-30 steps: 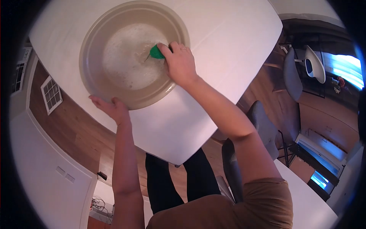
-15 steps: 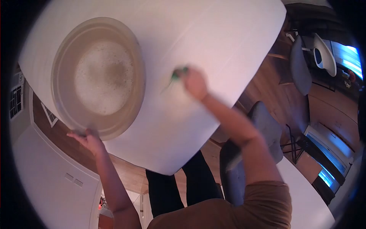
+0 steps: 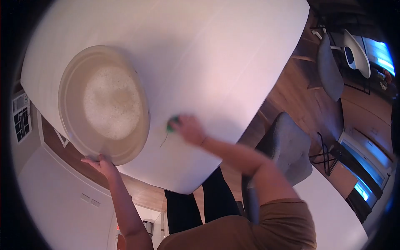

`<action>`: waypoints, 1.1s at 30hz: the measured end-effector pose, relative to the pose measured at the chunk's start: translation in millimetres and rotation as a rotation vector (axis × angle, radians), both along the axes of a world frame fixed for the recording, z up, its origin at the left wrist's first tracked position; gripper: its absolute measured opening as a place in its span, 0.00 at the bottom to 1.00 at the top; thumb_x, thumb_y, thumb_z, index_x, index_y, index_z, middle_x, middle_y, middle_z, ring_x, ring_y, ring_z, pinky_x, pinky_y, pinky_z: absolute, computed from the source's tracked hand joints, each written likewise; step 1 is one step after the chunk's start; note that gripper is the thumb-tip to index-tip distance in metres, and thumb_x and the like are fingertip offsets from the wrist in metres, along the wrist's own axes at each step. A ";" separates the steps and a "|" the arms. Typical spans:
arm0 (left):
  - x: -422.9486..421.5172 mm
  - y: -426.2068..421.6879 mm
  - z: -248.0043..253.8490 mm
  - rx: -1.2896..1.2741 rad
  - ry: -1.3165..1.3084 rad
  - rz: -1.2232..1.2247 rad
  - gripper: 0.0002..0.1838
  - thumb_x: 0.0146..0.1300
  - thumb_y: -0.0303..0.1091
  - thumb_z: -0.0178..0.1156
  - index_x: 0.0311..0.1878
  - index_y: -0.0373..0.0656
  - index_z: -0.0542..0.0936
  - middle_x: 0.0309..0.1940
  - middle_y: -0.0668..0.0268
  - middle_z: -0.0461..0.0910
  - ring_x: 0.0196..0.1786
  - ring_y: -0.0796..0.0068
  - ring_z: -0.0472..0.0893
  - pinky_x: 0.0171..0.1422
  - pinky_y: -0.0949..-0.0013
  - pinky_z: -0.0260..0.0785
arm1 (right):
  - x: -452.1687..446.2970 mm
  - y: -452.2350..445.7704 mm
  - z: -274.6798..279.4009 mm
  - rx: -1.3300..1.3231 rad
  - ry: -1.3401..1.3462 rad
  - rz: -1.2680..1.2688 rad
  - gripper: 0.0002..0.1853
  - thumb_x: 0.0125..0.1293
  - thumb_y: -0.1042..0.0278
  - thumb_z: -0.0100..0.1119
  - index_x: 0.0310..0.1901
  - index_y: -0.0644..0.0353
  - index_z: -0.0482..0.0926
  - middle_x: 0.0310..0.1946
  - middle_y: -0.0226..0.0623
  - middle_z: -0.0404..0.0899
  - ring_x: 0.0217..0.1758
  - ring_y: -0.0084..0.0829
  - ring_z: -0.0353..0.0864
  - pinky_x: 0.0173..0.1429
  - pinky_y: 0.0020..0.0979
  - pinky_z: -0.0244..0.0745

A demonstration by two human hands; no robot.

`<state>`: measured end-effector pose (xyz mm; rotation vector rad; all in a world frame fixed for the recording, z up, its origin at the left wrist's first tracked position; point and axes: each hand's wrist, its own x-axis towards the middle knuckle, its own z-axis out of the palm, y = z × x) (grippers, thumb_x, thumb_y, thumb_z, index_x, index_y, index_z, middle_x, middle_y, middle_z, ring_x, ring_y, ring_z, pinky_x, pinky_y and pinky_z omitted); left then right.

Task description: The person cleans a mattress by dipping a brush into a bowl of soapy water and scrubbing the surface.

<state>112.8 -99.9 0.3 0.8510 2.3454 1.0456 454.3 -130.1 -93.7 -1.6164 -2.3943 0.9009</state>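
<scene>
My left hand [image 3: 105, 166] grips the near rim of a large beige basin [image 3: 68, 125], which overhangs the table's left edge there. Foamy, cloudy water [image 3: 110, 104] fills the bottom of the basin. To the right of it, my right hand [image 3: 191, 130] is closed on a small green scrubber-like thing [image 3: 172, 123], pressed near or against the white tabletop. A thin dark string [image 3: 163, 141] trails from the green thing toward me. Motion blurs this hand, and its fingers partly cover what it holds.
The white table [image 3: 233, 54] spreads out in front of me. Grey chairs [image 3: 287, 146] stand along its right side on a wooden floor [image 3: 291, 93]. A white wall [image 3: 62, 187] is close on the left. Farther right is a white seat-like object [image 3: 356, 54].
My right hand has swept toward me and to the left with the green thing. The basin and my left hand sit slightly lower in view, and the basin looks nearer to me.
</scene>
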 end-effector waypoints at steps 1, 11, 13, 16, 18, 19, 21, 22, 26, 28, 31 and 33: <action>1.0 1.4 1.0 0.039 -0.063 0.025 0.48 0.61 0.20 0.50 0.75 0.51 0.30 0.76 0.56 0.39 0.74 0.55 0.51 0.76 0.55 0.48 | 40.9 29.6 -37.0 0.144 -0.009 -0.158 0.14 0.62 0.70 0.47 0.49 0.54 0.77 0.43 0.45 0.76 0.48 0.42 0.76 0.52 0.48 0.70; 8.3 2.0 3.2 0.101 -0.191 0.080 0.47 0.62 0.19 0.46 0.75 0.51 0.28 0.75 0.56 0.40 0.74 0.54 0.52 0.76 0.52 0.50 | 51.5 54.4 -15.2 -0.068 -0.313 -0.618 0.14 0.61 0.72 0.50 0.49 0.59 0.73 0.37 0.50 0.76 0.40 0.47 0.78 0.43 0.50 0.72; 5.1 1.8 3.1 0.046 -0.120 0.068 0.47 0.62 0.19 0.46 0.75 0.51 0.28 0.75 0.55 0.39 0.74 0.55 0.53 0.76 0.53 0.50 | 13.5 16.8 -5.4 0.147 -0.177 -0.400 0.16 0.61 0.72 0.49 0.52 0.56 0.74 0.37 0.47 0.77 0.42 0.44 0.78 0.46 0.48 0.72; 4.2 1.9 6.6 0.029 -0.119 0.038 0.47 0.62 0.19 0.46 0.75 0.51 0.27 0.75 0.54 0.39 0.74 0.55 0.53 0.76 0.53 0.50 | 64.7 48.5 -6.3 0.211 -0.251 -0.082 0.19 0.59 0.74 0.47 0.53 0.50 0.75 0.37 0.42 0.77 0.44 0.38 0.77 0.46 0.41 0.72; 3.3 -0.5 1.7 0.082 -0.186 0.031 0.47 0.62 0.19 0.46 0.75 0.51 0.27 0.75 0.53 0.39 0.74 0.55 0.53 0.76 0.53 0.50 | 154.0 111.7 -45.8 0.357 -0.290 -0.253 0.16 0.60 0.73 0.47 0.50 0.52 0.77 0.37 0.38 0.78 0.44 0.39 0.77 0.46 0.42 0.73; 3.5 0.4 -1.3 0.083 -0.177 0.039 0.47 0.62 0.20 0.47 0.74 0.50 0.27 0.75 0.53 0.38 0.74 0.55 0.53 0.76 0.53 0.50 | 188.1 144.9 -25.3 0.314 -0.363 -0.433 0.16 0.62 0.72 0.46 0.51 0.54 0.75 0.39 0.41 0.77 0.44 0.43 0.77 0.46 0.44 0.74; 3.1 -1.7 -2.1 0.067 -0.157 0.060 0.48 0.62 0.20 0.47 0.74 0.50 0.27 0.75 0.54 0.38 0.73 0.55 0.53 0.76 0.54 0.50 | 209.3 187.0 -8.5 0.303 -0.500 -0.746 0.15 0.63 0.70 0.50 0.52 0.55 0.71 0.42 0.45 0.76 0.44 0.48 0.78 0.43 0.48 0.74; 6.1 0.8 -1.0 0.079 -0.167 0.064 0.48 0.62 0.20 0.47 0.74 0.49 0.26 0.75 0.54 0.37 0.73 0.54 0.53 0.76 0.54 0.50 | 205.9 186.5 -4.0 0.343 -0.479 -0.866 0.15 0.63 0.69 0.51 0.52 0.56 0.70 0.43 0.46 0.76 0.43 0.50 0.78 0.42 0.49 0.74; 14.8 1.5 -0.9 0.146 -0.227 0.123 0.47 0.62 0.20 0.47 0.74 0.48 0.27 0.76 0.56 0.38 0.73 0.55 0.53 0.76 0.54 0.49 | 47.2 74.6 -37.1 0.293 -0.143 -0.681 0.13 0.62 0.71 0.48 0.47 0.64 0.74 0.37 0.51 0.77 0.43 0.47 0.78 0.48 0.48 0.73; 8.7 -5.4 -8.2 0.163 -0.220 0.135 0.47 0.62 0.19 0.47 0.74 0.48 0.28 0.76 0.56 0.38 0.73 0.56 0.54 0.76 0.54 0.49 | -61.8 -10.8 -29.7 0.130 0.014 -0.191 0.14 0.63 0.70 0.48 0.50 0.56 0.75 0.45 0.47 0.77 0.49 0.44 0.77 0.52 0.50 0.70; -2.6 2.7 -8.3 0.159 -0.219 0.163 0.45 0.61 0.18 0.47 0.75 0.46 0.31 0.75 0.56 0.41 0.72 0.56 0.56 0.75 0.54 0.51 | -62.7 33.1 -4.3 0.218 0.013 -0.001 0.12 0.64 0.70 0.46 0.45 0.58 0.78 0.44 0.43 0.78 0.45 0.39 0.78 0.48 0.43 0.72; 2.2 -0.2 -9.1 0.106 -0.243 0.194 0.45 0.61 0.17 0.47 0.75 0.45 0.34 0.75 0.56 0.43 0.72 0.57 0.58 0.75 0.55 0.53 | 5.4 114.6 -26.2 0.262 -0.198 -0.065 0.15 0.61 0.70 0.48 0.49 0.51 0.78 0.43 0.41 0.78 0.43 0.39 0.78 0.43 0.41 0.73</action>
